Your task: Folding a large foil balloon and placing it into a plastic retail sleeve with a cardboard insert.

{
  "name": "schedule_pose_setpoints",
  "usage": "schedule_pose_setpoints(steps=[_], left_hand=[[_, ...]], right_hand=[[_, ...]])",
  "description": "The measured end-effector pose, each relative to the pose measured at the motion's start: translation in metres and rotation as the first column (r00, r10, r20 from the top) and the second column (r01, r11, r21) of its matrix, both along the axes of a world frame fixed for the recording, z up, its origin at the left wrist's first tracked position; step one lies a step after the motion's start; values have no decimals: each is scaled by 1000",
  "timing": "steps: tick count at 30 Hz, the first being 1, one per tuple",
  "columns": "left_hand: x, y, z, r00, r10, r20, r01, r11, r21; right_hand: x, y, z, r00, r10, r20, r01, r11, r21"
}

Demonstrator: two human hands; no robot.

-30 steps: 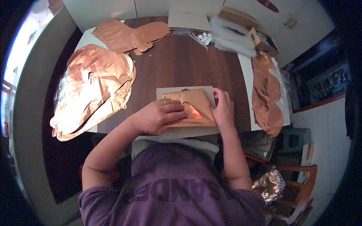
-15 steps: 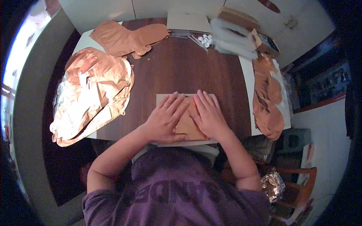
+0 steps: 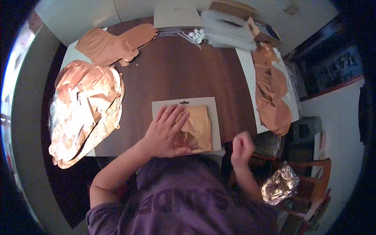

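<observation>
Single head-worn fisheye view, looking steeply down, close over the brown table (image 3: pixel 172 74), edges bending toward the rim

the scene is dim and warm, lit mostly from the upper part of the room, where the pale wall and floor look washed out. the dark tabletop (image 3: pixel 184 70) soaks up light, while the copper foil heap (image 3: pixel 84 111) on the left throws soft glare off its creases. the right hand (image 3: pixel 242 147) is smeared by motion blur; the left hand (image 3: pixel 166 133) is sharper. fisheye distortion bends straight edges near the rim, and the corners fall to black vignette. fine grain softens detail throughout.
</observation>
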State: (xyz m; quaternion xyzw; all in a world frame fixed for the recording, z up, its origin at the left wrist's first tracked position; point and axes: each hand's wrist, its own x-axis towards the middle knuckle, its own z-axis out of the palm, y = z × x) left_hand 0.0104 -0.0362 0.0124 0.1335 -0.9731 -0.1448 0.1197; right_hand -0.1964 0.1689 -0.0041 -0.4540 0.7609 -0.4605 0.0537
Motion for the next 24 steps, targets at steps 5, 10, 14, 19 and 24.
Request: schedule_pose_setpoints(steps=[5, 10, 14, 19, 24], left_hand=[[-7, 18, 8, 1000, 7, 23, -8, 999, 34], [-7, 25, 1, 997, 44, 68, -43, 999, -19], [-10, 38, -6, 999, 32, 28, -32, 999, -11], [-19, 48, 2, 999, 37, 40, -38, 999, 21], [-31, 47, 7, 997, 39, 67, -42, 998, 51]], right_hand=[[46, 79, -101, 648, 174, 741, -267, 964, 7], [89, 4, -64, -111, 267, 957, -89, 957, -277], [94, 9, -43, 5, 231, 973, -73, 970, -230], [89, 17, -43, 250, 152, 956, 69, 982, -174], [86, 1, -19, 332, 131, 934, 111, 978, -177]])
